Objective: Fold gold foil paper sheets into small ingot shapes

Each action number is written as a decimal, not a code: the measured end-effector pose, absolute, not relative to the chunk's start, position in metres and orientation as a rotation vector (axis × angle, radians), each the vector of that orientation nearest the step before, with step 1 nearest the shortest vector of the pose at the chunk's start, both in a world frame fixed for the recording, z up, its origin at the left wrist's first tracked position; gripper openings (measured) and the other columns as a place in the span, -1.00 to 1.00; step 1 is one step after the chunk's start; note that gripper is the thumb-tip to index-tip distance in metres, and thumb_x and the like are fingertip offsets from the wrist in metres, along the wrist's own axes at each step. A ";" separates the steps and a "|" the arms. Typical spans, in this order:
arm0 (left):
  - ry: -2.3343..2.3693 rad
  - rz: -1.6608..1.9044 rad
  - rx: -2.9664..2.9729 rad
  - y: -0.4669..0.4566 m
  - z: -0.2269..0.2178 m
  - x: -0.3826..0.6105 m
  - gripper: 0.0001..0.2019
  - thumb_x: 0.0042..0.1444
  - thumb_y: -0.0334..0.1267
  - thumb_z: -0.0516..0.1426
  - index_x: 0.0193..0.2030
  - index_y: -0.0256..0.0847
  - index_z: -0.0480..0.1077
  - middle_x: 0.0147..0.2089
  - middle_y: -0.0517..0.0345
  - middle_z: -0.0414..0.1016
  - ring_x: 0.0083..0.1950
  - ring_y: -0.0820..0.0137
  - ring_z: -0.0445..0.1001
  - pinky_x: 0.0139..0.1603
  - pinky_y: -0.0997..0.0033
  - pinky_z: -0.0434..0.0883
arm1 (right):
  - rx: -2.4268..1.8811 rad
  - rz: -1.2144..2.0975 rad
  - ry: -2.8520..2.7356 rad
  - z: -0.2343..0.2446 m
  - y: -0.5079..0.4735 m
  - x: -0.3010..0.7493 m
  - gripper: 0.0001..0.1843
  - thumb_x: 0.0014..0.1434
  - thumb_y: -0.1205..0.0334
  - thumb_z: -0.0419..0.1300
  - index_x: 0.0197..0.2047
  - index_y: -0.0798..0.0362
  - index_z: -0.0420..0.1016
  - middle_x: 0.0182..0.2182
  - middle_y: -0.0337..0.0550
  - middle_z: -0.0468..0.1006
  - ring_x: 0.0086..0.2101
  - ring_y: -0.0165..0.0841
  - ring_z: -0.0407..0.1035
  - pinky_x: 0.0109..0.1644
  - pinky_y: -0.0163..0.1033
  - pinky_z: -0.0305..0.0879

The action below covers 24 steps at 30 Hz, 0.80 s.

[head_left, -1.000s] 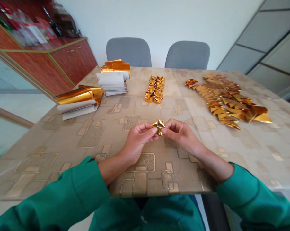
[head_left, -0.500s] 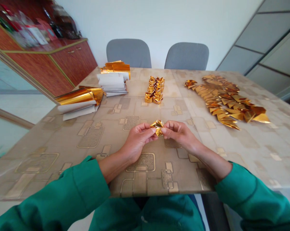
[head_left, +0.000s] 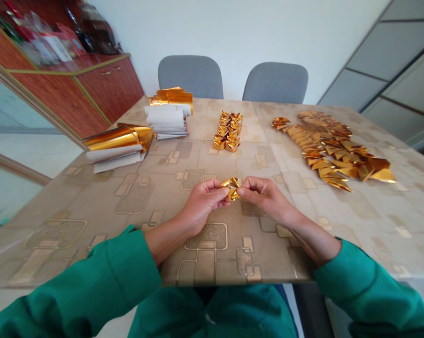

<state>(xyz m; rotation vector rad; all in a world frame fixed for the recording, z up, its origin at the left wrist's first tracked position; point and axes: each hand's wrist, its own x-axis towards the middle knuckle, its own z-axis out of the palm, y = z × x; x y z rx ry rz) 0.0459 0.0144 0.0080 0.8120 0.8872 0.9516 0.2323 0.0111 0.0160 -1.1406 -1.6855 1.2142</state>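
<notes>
Between my two hands is a small folded gold foil paper piece (head_left: 234, 191), held just above the table in front of me. My left hand (head_left: 207, 198) pinches its left side with thumb and fingers. On the right side, my right hand (head_left: 261, 193) grips it between thumb and fingertips. Beyond my hands stand two short rows of finished-looking gold paper ingots (head_left: 227, 131), packed close together. Off to the right spreads a fanned pile of flat, pointed gold paper folds (head_left: 324, 141).
At the left lie a stack of gold and white paper sheets (head_left: 166, 122) and a second, curled stack (head_left: 118, 145). Two grey chairs (head_left: 190, 76) stand behind the patterned table (head_left: 134, 244). A red-brown cabinet (head_left: 106, 89) with bottles is at the far left.
The foil piece has changed shape slightly between my fingers, its top folds sitting differently. Both hands keep their grip; the whole view has shifted a little.
</notes>
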 end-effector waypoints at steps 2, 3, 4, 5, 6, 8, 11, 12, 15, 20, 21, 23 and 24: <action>0.869 0.933 0.811 0.015 0.009 0.045 -0.76 -0.09 -0.25 0.38 -0.35 -0.30 0.46 -0.34 0.16 0.55 -0.40 0.53 0.49 -0.29 0.48 0.47 | -1.127 1.227 -1.692 0.017 0.013 0.235 -0.51 0.13 -0.21 0.25 -0.49 0.04 0.32 -0.56 -0.34 0.26 -0.52 -0.47 0.07 -0.43 -0.30 0.04; 0.858 0.927 0.813 0.016 0.009 0.044 -0.76 -0.08 -0.24 0.38 -0.33 -0.30 0.46 -0.33 0.15 0.56 -0.39 0.52 0.50 -0.29 0.48 0.48 | -1.123 1.228 -1.695 0.018 0.014 0.236 -0.52 0.13 -0.21 0.25 -0.49 0.04 0.33 -0.56 -0.33 0.27 -0.52 -0.47 0.08 -0.42 -0.30 0.05; 0.847 0.922 0.816 0.017 0.010 0.043 -0.75 -0.07 -0.24 0.38 -0.32 -0.30 0.46 -0.33 0.15 0.57 -0.39 0.52 0.51 -0.29 0.48 0.48 | -1.117 1.224 -1.697 0.018 0.015 0.238 -0.53 0.13 -0.20 0.26 -0.48 0.05 0.34 -0.55 -0.33 0.29 -0.51 -0.47 0.10 -0.41 -0.30 0.06; 0.836 0.922 0.820 0.017 0.010 0.043 -0.74 -0.07 -0.24 0.38 -0.31 -0.30 0.46 -0.33 0.14 0.58 -0.39 0.51 0.52 -0.29 0.48 0.49 | -1.111 1.215 -1.695 0.019 0.016 0.239 -0.53 0.13 -0.19 0.27 -0.47 0.05 0.35 -0.55 -0.33 0.30 -0.50 -0.46 0.12 -0.40 -0.30 0.07; 0.828 0.927 0.821 0.018 0.011 0.042 -0.73 -0.08 -0.25 0.39 -0.30 -0.30 0.45 -0.33 0.13 0.59 -0.39 0.51 0.54 -0.28 0.48 0.50 | -1.109 1.204 -1.686 0.020 0.016 0.240 -0.54 0.13 -0.19 0.27 -0.46 0.05 0.37 -0.54 -0.32 0.33 -0.49 -0.46 0.14 -0.38 -0.29 0.09; 0.816 0.967 0.797 0.018 0.012 0.043 -0.73 -0.10 -0.28 0.40 -0.33 -0.29 0.42 -0.34 0.13 0.61 -0.38 0.49 0.56 -0.25 0.47 0.52 | -1.115 1.180 -1.637 0.021 0.017 0.240 -0.56 0.18 -0.17 0.23 -0.42 0.05 0.41 -0.50 -0.27 0.40 -0.45 -0.44 0.22 -0.33 -0.28 0.14; 0.795 1.063 0.718 0.016 0.013 0.045 -0.71 -0.13 -0.32 0.41 -0.38 -0.28 0.37 -0.36 0.17 0.61 -0.34 0.46 0.60 -0.18 0.44 0.54 | -1.136 1.154 -1.567 0.021 0.014 0.236 -0.58 0.24 -0.15 0.17 -0.38 0.05 0.45 -0.45 -0.23 0.46 -0.41 -0.42 0.27 -0.27 -0.26 0.19; 0.786 1.086 0.699 0.015 0.013 0.045 -0.71 -0.14 -0.32 0.41 -0.39 -0.28 0.36 -0.36 0.18 0.61 -0.33 0.46 0.60 -0.16 0.43 0.55 | -1.135 1.149 -1.554 0.020 0.013 0.234 -0.60 0.23 -0.14 0.20 -0.38 0.05 0.45 -0.46 -0.24 0.45 -0.42 -0.42 0.26 -0.29 -0.27 0.18; 0.771 1.104 0.705 0.011 0.014 0.047 -0.70 -0.15 -0.33 0.41 -0.40 -0.27 0.36 -0.34 0.19 0.61 -0.33 0.47 0.61 -0.15 0.43 0.56 | -1.107 1.141 -1.538 0.015 0.009 0.228 -0.64 0.16 -0.09 0.29 -0.40 0.05 0.42 -0.49 -0.29 0.40 -0.46 -0.45 0.22 -0.35 -0.29 0.14; 0.788 1.120 0.784 0.008 0.016 0.048 -0.68 -0.18 -0.31 0.43 -0.42 -0.27 0.36 -0.37 0.22 0.60 -0.33 0.44 0.62 -0.21 0.45 0.56 | -1.058 1.086 -1.594 0.013 0.007 0.225 -0.68 0.19 -0.02 0.27 -0.42 0.05 0.43 -0.48 -0.26 0.44 -0.45 -0.43 0.26 -0.33 -0.27 0.18; 0.790 1.123 0.794 0.007 0.016 0.048 -0.68 -0.18 -0.30 0.43 -0.40 -0.28 0.37 -0.36 0.22 0.60 -0.33 0.45 0.62 -0.22 0.45 0.56 | -1.057 1.063 -1.613 0.014 0.007 0.225 -0.69 0.20 0.00 0.26 -0.41 0.05 0.43 -0.47 -0.25 0.46 -0.44 -0.42 0.27 -0.31 -0.27 0.19; 0.790 1.123 0.809 0.007 0.016 0.048 -0.67 -0.17 -0.27 0.43 -0.37 -0.28 0.39 -0.33 0.19 0.62 -0.33 0.45 0.61 -0.21 0.45 0.56 | -1.055 1.016 -1.652 0.016 0.006 0.226 -0.72 0.22 0.03 0.24 -0.40 0.06 0.44 -0.46 -0.24 0.48 -0.41 -0.41 0.30 -0.29 -0.26 0.20; 0.793 1.120 0.815 0.008 0.015 0.048 -0.67 -0.17 -0.26 0.44 -0.37 -0.29 0.39 -0.33 0.17 0.62 -0.34 0.46 0.61 -0.21 0.46 0.56 | -1.053 0.995 -1.672 0.018 0.005 0.226 -0.73 0.23 0.05 0.24 -0.40 0.06 0.44 -0.45 -0.23 0.48 -0.40 -0.40 0.30 -0.28 -0.25 0.20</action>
